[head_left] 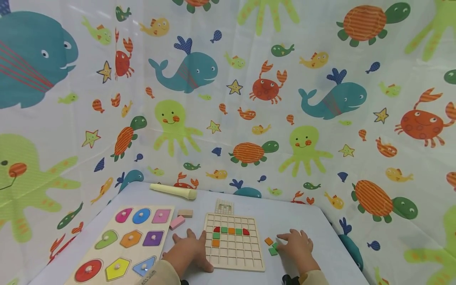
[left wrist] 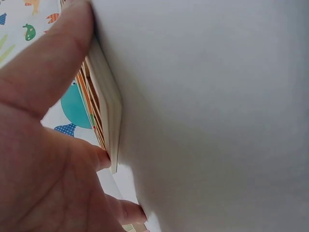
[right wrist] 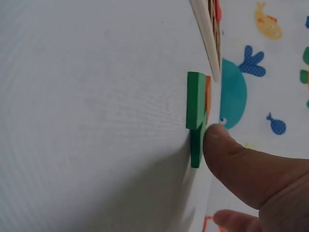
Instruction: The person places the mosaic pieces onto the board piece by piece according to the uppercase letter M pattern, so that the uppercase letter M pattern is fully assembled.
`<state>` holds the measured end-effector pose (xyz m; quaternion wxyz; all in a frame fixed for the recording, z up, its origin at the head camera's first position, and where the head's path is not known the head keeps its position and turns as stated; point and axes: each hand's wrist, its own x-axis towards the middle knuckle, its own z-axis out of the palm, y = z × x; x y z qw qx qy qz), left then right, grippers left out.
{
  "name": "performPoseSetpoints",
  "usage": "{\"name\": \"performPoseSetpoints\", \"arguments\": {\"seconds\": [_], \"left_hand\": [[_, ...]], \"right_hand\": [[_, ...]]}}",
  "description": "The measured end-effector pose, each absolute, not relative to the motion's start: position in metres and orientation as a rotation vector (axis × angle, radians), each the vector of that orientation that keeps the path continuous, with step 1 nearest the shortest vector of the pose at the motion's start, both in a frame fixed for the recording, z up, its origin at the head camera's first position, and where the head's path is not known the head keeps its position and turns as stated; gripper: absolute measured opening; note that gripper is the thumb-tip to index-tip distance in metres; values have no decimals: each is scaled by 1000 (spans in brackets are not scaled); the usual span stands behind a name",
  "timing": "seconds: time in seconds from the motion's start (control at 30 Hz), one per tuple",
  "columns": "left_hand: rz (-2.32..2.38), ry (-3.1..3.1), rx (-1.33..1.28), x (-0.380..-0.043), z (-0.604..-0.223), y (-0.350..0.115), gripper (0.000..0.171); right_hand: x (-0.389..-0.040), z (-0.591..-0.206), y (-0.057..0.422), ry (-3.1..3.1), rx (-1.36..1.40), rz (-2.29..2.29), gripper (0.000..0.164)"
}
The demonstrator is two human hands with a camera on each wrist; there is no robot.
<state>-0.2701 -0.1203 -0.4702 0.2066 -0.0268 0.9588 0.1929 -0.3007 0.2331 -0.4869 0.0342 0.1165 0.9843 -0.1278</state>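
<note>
A wooden grid board (head_left: 238,253) lies at the middle of the table. Red corner pieces, with green and orange square tiles (head_left: 231,230) between them, form a row near its top. A green and an orange tile run down its left side. My left hand (head_left: 189,251) spreads over the board's left edge, thumb and a fingertip at the edge in the left wrist view (left wrist: 53,63). Right of the board, my right hand (head_left: 296,248) has its thumb (right wrist: 231,159) at a green tile (right wrist: 197,145). Beside it lie another green tile (head_left: 272,251) and an orange tile (head_left: 268,241).
A shape puzzle board (head_left: 117,237) with knobbed pieces fills the table's left side. Between the boards lie a pink block (head_left: 177,222) and a tan block (head_left: 185,213). A pale yellow toy microphone (head_left: 174,190) and a small patterned card (head_left: 224,206) lie at the back, before a printed curtain.
</note>
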Motion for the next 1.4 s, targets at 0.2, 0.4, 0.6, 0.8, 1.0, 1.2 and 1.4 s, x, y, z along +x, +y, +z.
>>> {"name": "performPoseSetpoints", "arguments": {"seconds": [0.2, 0.4, 0.6, 0.8, 1.0, 1.2, 1.4], "left_hand": [[544, 2667, -86, -266, -467, -119, 119], [555, 2651, -91, -270, -470, -120, 122], [556, 2646, -92, -269, -471, -122, 121], [557, 2641, -73, -264, -471, -122, 120], [564, 2630, -83, -266, -475, -121, 122], [566, 2626, -106, -268, -473, -121, 121], [567, 2657, -118, -266, -464, -121, 121]], "right_hand": [[-302, -495, 233, 3024, 329, -435, 32], [-302, -493, 228, 3015, 361, -416, 27], [-303, -497, 228, 3008, 358, -431, 23], [-303, -501, 222, 3008, 295, -409, 25], [-304, -503, 218, 3012, 296, -378, 23], [-304, -499, 216, 2996, 296, -355, 26], [-306, -492, 215, 3004, 282, -340, 22]]}}
